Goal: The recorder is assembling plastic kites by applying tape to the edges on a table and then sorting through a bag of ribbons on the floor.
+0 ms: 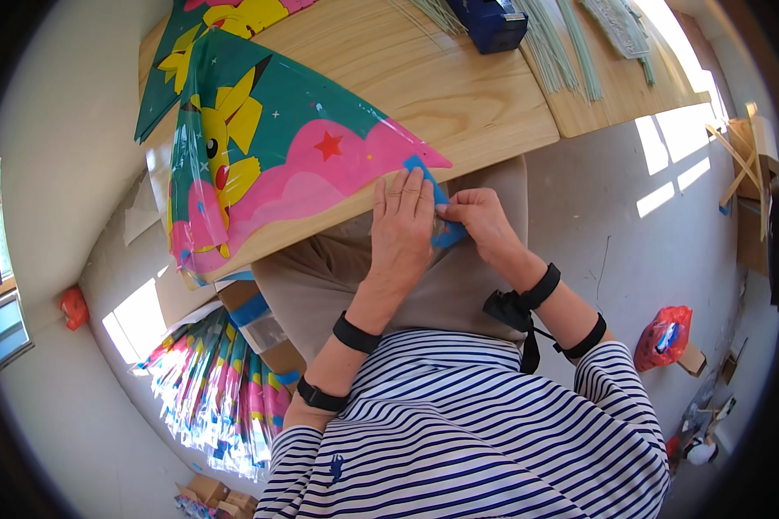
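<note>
Here at the front edge of the worktop, I had the left hand laid along the blue strip, fingers straight and close together; its thumb was hidden, so I couldn't tell whether it gripped from beneath. Over came the right hand, bent inward, thumb and forefinger pinching the strip's near side!

The strip slanted over the edge, its top end at the pink corner of the printed sheet, its lower end above the lap. Joined or merely overlapping? I couldn't tell.

Here was the danger, as I judged it: a hard pull from that pinch could drag the corner askew or crease the thin, glossy film. Ease the left fingers too soon, and the strip might twist or slip lapward. The sheet's left side, already rumpled past the edge, could have tugged everything sideways.
</note>
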A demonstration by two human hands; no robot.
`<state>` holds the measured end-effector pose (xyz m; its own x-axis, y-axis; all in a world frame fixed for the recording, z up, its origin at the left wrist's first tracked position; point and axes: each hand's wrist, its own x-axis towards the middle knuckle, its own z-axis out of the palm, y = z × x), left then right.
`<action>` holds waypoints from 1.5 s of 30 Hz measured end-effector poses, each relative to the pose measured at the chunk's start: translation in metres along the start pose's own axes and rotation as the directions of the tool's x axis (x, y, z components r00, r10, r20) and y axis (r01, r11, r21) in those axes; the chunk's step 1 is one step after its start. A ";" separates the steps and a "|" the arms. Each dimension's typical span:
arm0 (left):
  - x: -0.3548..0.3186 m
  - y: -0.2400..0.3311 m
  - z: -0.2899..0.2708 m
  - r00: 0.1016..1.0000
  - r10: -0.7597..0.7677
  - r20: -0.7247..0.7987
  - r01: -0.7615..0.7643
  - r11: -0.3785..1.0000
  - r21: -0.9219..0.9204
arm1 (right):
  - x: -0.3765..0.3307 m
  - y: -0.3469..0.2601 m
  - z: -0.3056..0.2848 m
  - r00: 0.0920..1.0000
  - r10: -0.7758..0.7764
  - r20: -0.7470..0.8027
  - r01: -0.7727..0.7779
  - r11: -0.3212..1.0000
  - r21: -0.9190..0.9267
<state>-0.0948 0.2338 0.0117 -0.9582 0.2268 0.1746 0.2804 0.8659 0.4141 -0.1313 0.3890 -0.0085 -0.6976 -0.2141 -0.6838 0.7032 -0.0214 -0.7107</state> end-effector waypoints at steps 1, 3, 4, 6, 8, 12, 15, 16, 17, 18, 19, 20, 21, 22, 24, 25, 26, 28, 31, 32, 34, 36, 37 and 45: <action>0.000 0.001 0.000 1.000 -0.006 0.000 0.006 1.000 0.000 | 0.000 0.000 0.000 1.000 0.001 0.002 -0.001 1.000 -0.003; 0.000 0.001 0.001 1.000 -0.008 -0.002 0.008 1.000 0.015 | 0.001 0.000 0.000 1.000 0.005 -0.001 -0.005 1.000 -0.010; 0.000 0.001 0.002 1.000 -0.006 -0.002 0.006 1.000 0.029 | 0.001 0.001 0.000 1.000 0.008 -0.003 -0.008 1.000 -0.013; 0.000 0.001 0.003 1.000 -0.008 -0.009 0.008 0.999 0.048 | 0.004 0.003 -0.001 1.000 0.006 -0.002 -0.006 0.999 -0.033; 0.000 0.002 0.004 1.000 -0.014 -0.024 0.015 0.998 0.054 | 0.006 0.005 -0.002 1.000 0.003 0.001 -0.003 0.999 -0.050; 0.001 0.003 0.002 0.999 -0.030 -0.019 0.031 0.998 0.050 | 0.006 0.005 -0.002 1.000 0.003 0.001 -0.003 0.998 -0.063; 0.001 0.005 -0.001 0.999 -0.046 -0.001 0.046 0.997 0.063 | 0.006 0.005 -0.001 1.000 0.002 0.004 -0.002 0.998 -0.059; 0.002 0.005 -0.001 0.999 -0.046 -0.001 0.046 0.997 0.069 | 0.006 0.005 -0.001 1.000 0.001 0.006 0.000 0.998 -0.056; 0.002 0.005 -0.001 0.999 -0.046 -0.001 0.046 0.996 0.076 | 0.006 0.005 -0.001 1.000 -0.001 0.005 0.001 0.998 -0.056; 0.002 0.005 0.000 0.999 -0.047 -0.004 0.047 0.996 0.078 | 0.007 0.006 -0.001 1.000 -0.002 0.003 0.003 0.998 -0.056; 0.002 0.005 0.001 0.999 -0.049 -0.008 0.049 0.996 0.080 | 0.007 0.007 -0.001 1.000 -0.004 0.002 0.004 0.998 -0.056; 0.002 0.006 0.001 0.999 -0.050 -0.011 0.051 0.995 0.082 | 0.007 0.007 -0.001 1.000 -0.005 0.003 0.005 0.998 -0.057; 0.002 0.006 0.001 0.999 -0.052 -0.011 0.053 0.995 0.083 | 0.008 0.008 -0.001 1.000 -0.005 0.004 0.006 0.998 -0.059; 0.002 0.006 0.002 0.998 -0.054 -0.010 0.055 0.995 0.084 | 0.008 0.008 -0.002 1.000 -0.006 0.006 0.006 0.998 -0.061; 0.002 0.005 0.002 0.998 -0.054 -0.013 0.055 0.994 0.096 | 0.008 0.007 -0.001 1.000 -0.003 0.011 0.004 0.999 -0.050; 0.002 0.005 0.002 0.999 -0.051 -0.015 0.052 0.993 0.106 | 0.007 0.007 0.000 1.000 -0.002 0.013 0.002 0.999 -0.045; 0.003 0.004 0.002 0.999 -0.048 -0.018 0.050 0.992 0.117 | 0.007 0.006 0.000 1.000 -0.002 0.008 0.002 0.999 -0.043; 0.004 0.006 0.001 0.998 -0.058 -0.015 0.059 0.992 0.108 | 0.006 0.005 0.001 1.000 -0.002 -0.003 0.002 0.999 -0.039; 0.004 0.006 0.000 0.998 -0.066 -0.011 0.067 0.992 0.103 | 0.004 0.003 0.001 1.000 -0.004 0.012 0.004 1.000 -0.023; 0.004 0.006 0.000 0.998 -0.067 -0.009 0.067 0.993 0.102 | 0.004 0.004 0.001 1.000 -0.002 0.014 0.002 1.000 -0.024; 0.003 0.005 0.000 0.998 -0.064 -0.004 0.064 0.992 0.111 | 0.005 0.004 0.001 1.000 0.002 0.018 -0.002 1.000 -0.024; 0.003 0.005 0.000 0.998 -0.066 0.002 0.065 0.992 0.111 | 0.005 0.004 0.001 1.000 0.000 0.022 0.000 1.000 -0.014; 0.003 0.006 -0.001 0.998 -0.069 0.005 0.068 0.992 0.106 | 0.006 0.004 0.002 1.000 0.000 0.023 0.001 1.000 -0.009; 0.004 0.005 -0.002 0.997 -0.077 0.005 0.076 0.992 0.102 | 0.007 0.004 0.002 1.000 0.009 0.027 -0.009 1.000 -0.015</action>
<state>-0.0975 0.2381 0.0165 -0.9771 0.1618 0.1379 0.1996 0.9215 0.3332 -0.1326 0.3854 -0.0160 -0.6872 -0.2405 -0.6855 0.7072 -0.0052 -0.7070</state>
